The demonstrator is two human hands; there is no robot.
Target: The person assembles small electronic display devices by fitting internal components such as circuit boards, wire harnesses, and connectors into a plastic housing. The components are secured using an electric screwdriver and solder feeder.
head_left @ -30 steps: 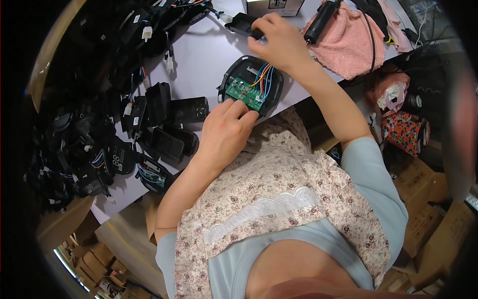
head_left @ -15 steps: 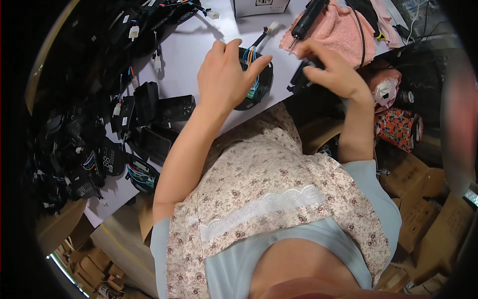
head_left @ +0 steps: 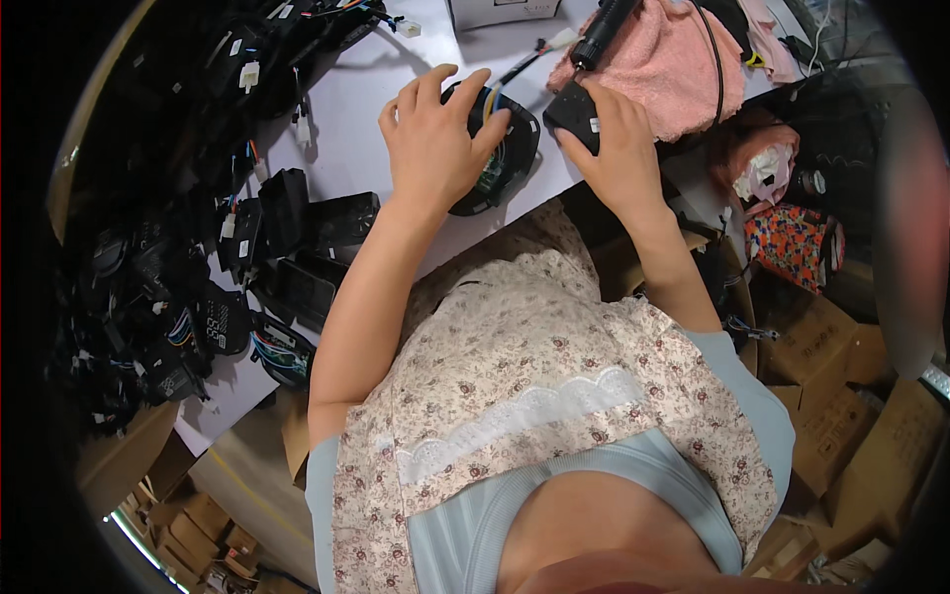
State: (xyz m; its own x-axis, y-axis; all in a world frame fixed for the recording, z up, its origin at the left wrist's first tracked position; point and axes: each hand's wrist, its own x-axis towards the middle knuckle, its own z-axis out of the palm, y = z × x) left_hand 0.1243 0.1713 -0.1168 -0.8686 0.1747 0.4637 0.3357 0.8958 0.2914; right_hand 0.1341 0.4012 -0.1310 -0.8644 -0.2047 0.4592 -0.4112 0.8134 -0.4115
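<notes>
We hold the black cover (head_left: pixel 573 112) in our right hand (head_left: pixel 623 153) and spread our left hand (head_left: pixel 435 150) wide over the round black case (head_left: pixel 515 156) on the table (head_left: pixel 348 127); it looks light and hard, so we should take its edge, sparing the thin wires (head_left: pixel 491 99).

We look down on a pale table (head_left: pixel 348 111), crowded along its left.
Directly on it we see a heap of dark wired parts (head_left: pixel 143 297), open black cases (head_left: pixel 341 220) beside it, a small wired housing (head_left: pixel 284 354) at the near edge, a round black housing (head_left: pixel 522 141) further right, a white box (head_left: pixel 500 12) at the far side and a pink cloth (head_left: pixel 683 79).
</notes>
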